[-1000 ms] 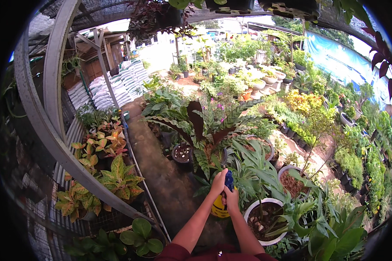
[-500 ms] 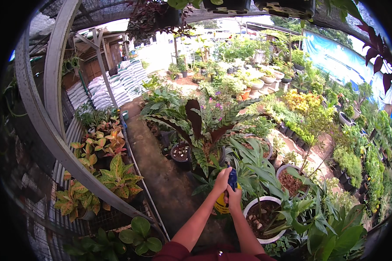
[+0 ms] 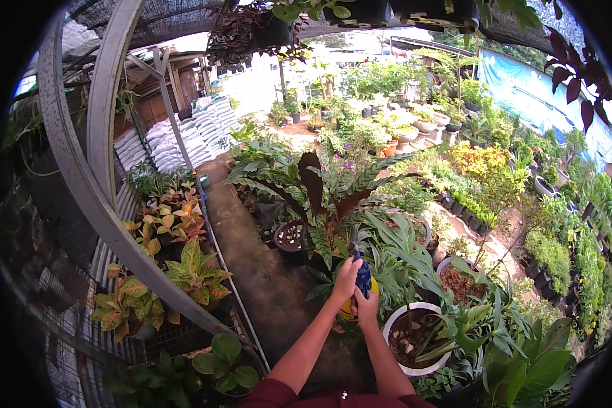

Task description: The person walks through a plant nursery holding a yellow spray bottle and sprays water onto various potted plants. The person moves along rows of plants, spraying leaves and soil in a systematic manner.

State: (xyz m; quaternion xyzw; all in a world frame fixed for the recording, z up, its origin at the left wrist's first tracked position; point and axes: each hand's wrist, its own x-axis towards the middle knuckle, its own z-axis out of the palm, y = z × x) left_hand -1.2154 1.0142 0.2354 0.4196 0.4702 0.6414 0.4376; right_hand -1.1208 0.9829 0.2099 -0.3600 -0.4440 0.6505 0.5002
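Both my hands are closed on a pump spray bottle with a blue head (image 3: 364, 276) and a yellow body, held out in front of me at waist level. My left hand (image 3: 347, 280) grips the head from its left side. Lower and to the right, my right hand (image 3: 366, 306) wraps round the sprayer, and its fingers partly hide the yellow body. Just beyond the blue nozzle stands a large potted plant with long wavy green leaves and dark maroon undersides (image 3: 311, 180). Whether any spray is coming out cannot be made out.
Right of my arms sits a white-rimmed pot (image 3: 415, 340) of soil, with broad-leaved plants around it. A concrete path (image 3: 251, 279) runs ahead on the left. Curved grey metal posts (image 3: 81, 156) and red-green potted plants (image 3: 194, 275) line the left side. White sacks (image 3: 190, 136) are stacked beyond.
The whole scene has shifted slightly right in view. The sprayer's nozzle shows a little more above my left hand; both hands keep their hold.
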